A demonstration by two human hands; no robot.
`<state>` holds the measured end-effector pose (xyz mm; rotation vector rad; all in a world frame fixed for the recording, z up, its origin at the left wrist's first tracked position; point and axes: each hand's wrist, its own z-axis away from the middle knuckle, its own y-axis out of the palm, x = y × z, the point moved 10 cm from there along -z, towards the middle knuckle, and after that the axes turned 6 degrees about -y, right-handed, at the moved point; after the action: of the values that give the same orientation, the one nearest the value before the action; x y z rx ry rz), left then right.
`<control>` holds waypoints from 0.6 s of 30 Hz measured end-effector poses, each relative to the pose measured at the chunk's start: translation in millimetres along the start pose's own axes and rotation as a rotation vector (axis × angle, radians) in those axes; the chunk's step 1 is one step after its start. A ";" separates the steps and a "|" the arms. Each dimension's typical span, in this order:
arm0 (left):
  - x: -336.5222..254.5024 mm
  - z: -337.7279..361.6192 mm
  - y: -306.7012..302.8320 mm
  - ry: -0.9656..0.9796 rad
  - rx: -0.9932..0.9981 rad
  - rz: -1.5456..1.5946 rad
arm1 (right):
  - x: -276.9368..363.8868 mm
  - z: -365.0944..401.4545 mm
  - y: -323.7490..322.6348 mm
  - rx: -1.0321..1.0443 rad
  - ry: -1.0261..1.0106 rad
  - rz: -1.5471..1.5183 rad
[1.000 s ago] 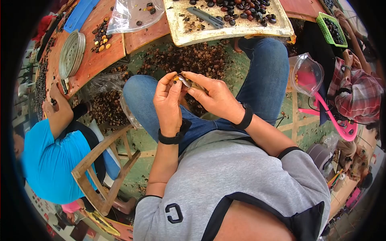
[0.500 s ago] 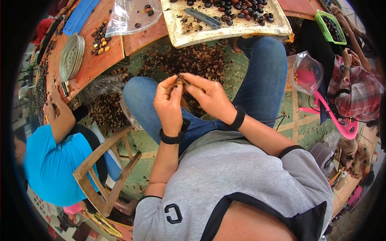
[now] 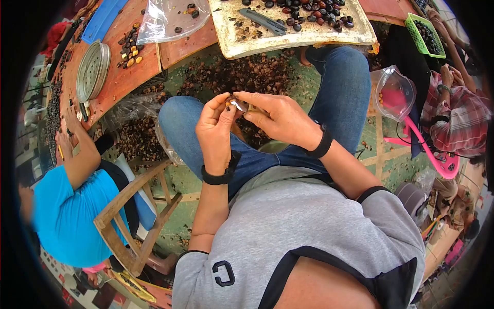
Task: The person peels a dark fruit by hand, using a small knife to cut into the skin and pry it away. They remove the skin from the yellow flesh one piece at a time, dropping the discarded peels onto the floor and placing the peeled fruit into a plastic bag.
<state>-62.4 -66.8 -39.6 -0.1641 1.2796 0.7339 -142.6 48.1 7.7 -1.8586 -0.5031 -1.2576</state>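
Over my lap, my left hand point(image 3: 216, 134) pinches a small nut point(image 3: 228, 104) with dark shell and a yellowish spot between thumb and fingers. My right hand point(image 3: 285, 119) meets it from the other side, its fingers closed around a small shiny metal blade point(image 3: 237, 105) that lies against the nut. The blade's handle is hidden in my palm. In front of my knees, a worn whitish tray point(image 3: 303, 47) carries many dark nuts point(image 3: 314, 13) and a grey utility knife point(image 3: 262, 21).
Shell scraps point(image 3: 252, 72) cover the floor below my hands. At left are a round metal strainer point(image 3: 92, 72), a clear plastic bag point(image 3: 172, 23) and a wooden chair point(image 3: 139, 216) beside a person in blue point(image 3: 77, 211). Rightward stand a pink stool point(image 3: 432, 149) and a person in plaid point(image 3: 458, 118).
My right hand has turned and shifted slightly right, so the shiny blade now shows beside the nut. My left hand stays nearly in place, still pinching the nut.
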 end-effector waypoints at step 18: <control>-10.9 4.1 2.1 0.155 -0.038 -0.312 | -34.2 11.0 30.3 -0.189 0.210 -0.525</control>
<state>-61.3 -67.6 -27.8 -0.4480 1.3488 0.4839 -129.4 43.1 -37.1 -1.7755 -0.8135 -1.8808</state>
